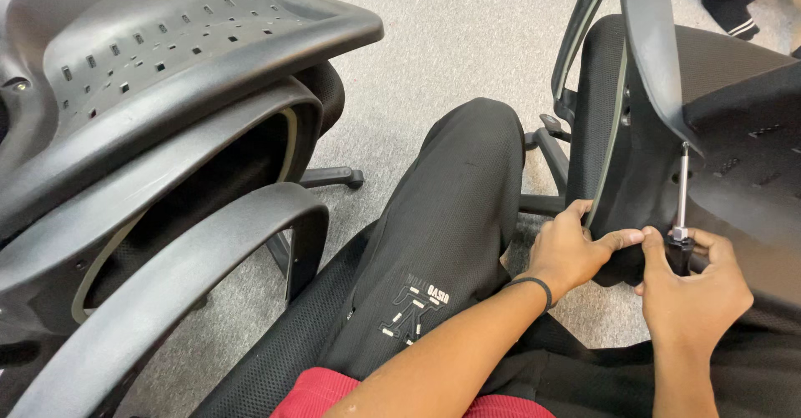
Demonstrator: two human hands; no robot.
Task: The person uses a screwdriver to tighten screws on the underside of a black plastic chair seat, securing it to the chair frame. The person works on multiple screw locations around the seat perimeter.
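at four o'clock, the right hand (691, 289) clenches a screwdriver (682, 209) upright, tip up into the black chair (734, 134); the left hand (571, 251) grips the chair's edge, steadying it.

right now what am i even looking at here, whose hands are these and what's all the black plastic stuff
There is one picture, taken from a camera worn on a person's head, looking down at their own lap and hands. No machine is involved. The person sits with a leg in black trousers stretched over a grey carpet. The right hand grips a screwdriver pointing up into the underside of a black office chair tipped on its side. The left hand, with a dark band on its wrist, steadies the chair's edge. On the left lies another black chair, also tipped over, armrest nearest the camera.
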